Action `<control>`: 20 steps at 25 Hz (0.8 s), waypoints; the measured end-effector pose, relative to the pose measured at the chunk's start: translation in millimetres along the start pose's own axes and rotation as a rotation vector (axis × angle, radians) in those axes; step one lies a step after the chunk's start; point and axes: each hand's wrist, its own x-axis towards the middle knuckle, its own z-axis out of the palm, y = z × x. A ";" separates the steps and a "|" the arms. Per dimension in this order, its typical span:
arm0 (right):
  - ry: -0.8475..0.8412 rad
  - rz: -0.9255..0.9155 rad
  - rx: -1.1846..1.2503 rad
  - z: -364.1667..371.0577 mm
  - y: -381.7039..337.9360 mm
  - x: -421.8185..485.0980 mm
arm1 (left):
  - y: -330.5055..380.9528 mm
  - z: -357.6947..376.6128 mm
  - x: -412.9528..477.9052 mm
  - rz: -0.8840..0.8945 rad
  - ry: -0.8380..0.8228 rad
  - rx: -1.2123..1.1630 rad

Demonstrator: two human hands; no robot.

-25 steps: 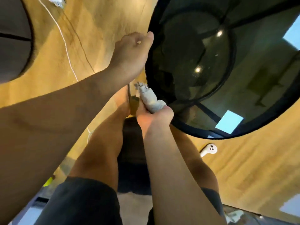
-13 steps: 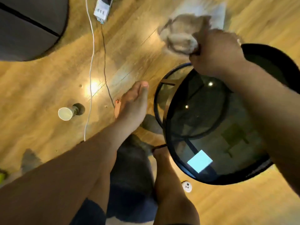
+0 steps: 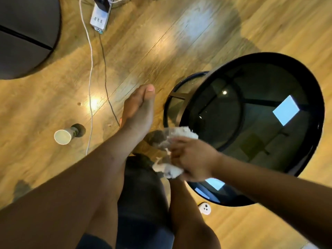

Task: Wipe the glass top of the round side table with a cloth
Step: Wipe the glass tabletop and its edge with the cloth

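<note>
Your right hand (image 3: 195, 158) grips the bunched cloth (image 3: 181, 134) at the near left edge of the glass top (image 3: 260, 126). 0.5 s ago it held the cloth at the far rim, so you seem to have swept 1 pass down that side. Your left hand (image 3: 139, 109) hangs over the floor (image 3: 53, 97) just beside the table, fingers straight and pressed together, holding nothing. The middle and right of the glass probably remain to be wiped.

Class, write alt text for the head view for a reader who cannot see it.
A right hand grips a white cloth at the edge of a round glass table. The open left hand hangs over a wooden floor with a paper cup.
</note>
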 end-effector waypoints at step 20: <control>1.716 0.088 2.461 76.3 -15.1 -158.8 | 36.3 159.9 -68.3 -0.101 -0.685 -0.116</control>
